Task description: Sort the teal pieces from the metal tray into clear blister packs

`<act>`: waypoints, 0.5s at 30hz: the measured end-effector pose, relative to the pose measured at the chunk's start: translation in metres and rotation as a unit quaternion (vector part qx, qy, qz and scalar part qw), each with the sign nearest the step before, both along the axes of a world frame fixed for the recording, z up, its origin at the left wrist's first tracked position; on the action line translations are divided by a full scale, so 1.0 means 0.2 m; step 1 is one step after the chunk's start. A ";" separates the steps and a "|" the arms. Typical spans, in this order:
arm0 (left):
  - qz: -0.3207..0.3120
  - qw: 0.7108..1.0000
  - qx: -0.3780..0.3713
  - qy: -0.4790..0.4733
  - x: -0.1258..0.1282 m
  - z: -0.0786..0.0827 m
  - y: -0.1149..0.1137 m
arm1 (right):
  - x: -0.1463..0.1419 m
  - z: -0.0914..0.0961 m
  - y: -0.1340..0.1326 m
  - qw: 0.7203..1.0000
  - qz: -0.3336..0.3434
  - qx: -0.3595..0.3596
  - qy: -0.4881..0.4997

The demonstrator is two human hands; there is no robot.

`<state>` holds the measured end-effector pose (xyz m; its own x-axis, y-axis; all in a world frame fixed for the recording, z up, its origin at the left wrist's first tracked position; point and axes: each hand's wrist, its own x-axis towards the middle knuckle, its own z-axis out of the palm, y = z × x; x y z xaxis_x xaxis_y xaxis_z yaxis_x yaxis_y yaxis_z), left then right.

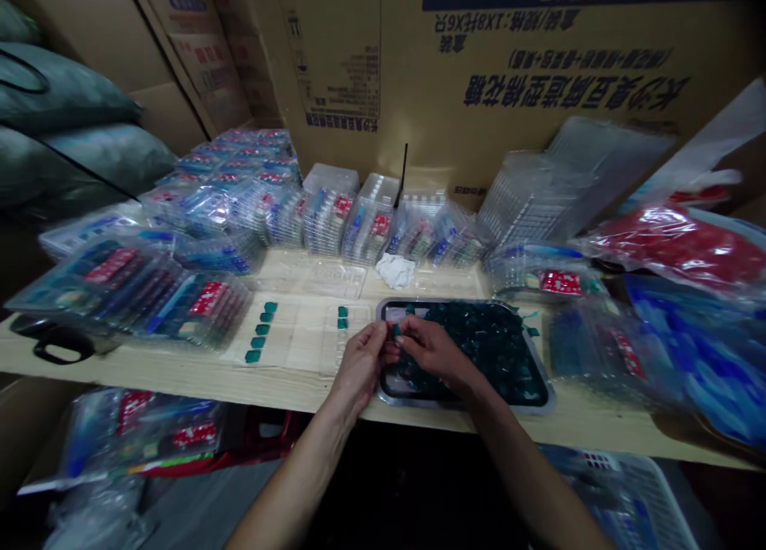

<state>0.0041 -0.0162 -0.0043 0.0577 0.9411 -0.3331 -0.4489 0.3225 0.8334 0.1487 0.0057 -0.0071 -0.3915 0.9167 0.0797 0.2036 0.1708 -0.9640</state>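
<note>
My left hand [362,362] and my right hand [434,350] meet above the left edge of a shallow dark tray [383,392]. Their fingertips are pinched together around a small dark green piece [396,330], mostly covered by the fingers. Many glossy dark green pieces [491,342] lie heaped in the tray. Just left of my left hand is a clear plastic mould tray [331,357], with two green pieces [342,317] in its far cavities. Farther left, several green pieces [257,342] form a row on a pale, clear-looking tray.
Stacks of filled clear packs [161,294] crowd the left and back of the wooden table [203,382]. Nested clear trays [532,191] stand back right, near a crumpled white tissue [396,271]. Red [682,243] and blue plastic bags [712,358] lie right. A large cardboard box [383,71] rises behind.
</note>
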 end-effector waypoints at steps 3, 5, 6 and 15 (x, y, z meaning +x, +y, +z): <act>0.011 0.999 0.006 0.030 -0.06 -0.01 -0.01 | -0.03 -0.02 -0.02 0.995 -0.011 0.070 -0.071; 0.043 0.995 0.036 0.079 -0.16 -0.02 0.01 | -0.04 -0.02 -0.03 0.993 -0.002 0.085 -0.077; 0.064 0.988 0.063 0.127 -0.22 -0.03 0.03 | -0.03 -0.01 -0.03 0.993 -0.005 0.087 -0.078; -0.072 0.716 0.355 0.597 -0.56 -0.14 0.14 | 0.14 -0.04 0.05 0.977 -0.109 0.111 -0.144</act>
<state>-0.1087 0.0119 -0.0315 0.2444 0.9106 0.3333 0.7151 -0.4014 0.5723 0.1760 0.0156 -0.0151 -0.2248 0.9535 0.2006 0.5152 0.2911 -0.8061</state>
